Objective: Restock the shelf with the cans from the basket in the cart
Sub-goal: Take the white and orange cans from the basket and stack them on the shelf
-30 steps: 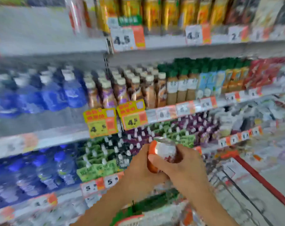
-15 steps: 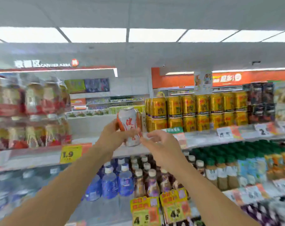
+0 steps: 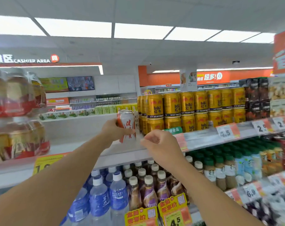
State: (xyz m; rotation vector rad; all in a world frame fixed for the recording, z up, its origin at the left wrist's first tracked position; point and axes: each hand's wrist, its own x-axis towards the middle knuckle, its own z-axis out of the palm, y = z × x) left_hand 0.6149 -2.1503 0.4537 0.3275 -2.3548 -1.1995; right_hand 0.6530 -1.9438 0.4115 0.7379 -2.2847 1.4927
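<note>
My left hand (image 3: pixel 113 130) grips a white and orange can (image 3: pixel 126 126) and holds it upright over a bare stretch of the top shelf (image 3: pixel 83 145), just left of the stacked gold cans (image 3: pixel 187 110). Whether the can's base touches the shelf I cannot tell. My right hand (image 3: pixel 159 144) hovers just right of the can with its fingers curled and holds nothing. The cart and basket are out of view.
Shrink-wrapped packs of amber bottles (image 3: pixel 17 111) stand at the far left of the same shelf. Blue water bottles (image 3: pixel 104 196) and brown drink bottles (image 3: pixel 148 186) fill the shelf below. Price tags (image 3: pixel 226 132) line the shelf edge.
The view swung up from the lower shelves to the top shelf. Both hands lifted the can; my right hand let go of it and drew back to the right.
</note>
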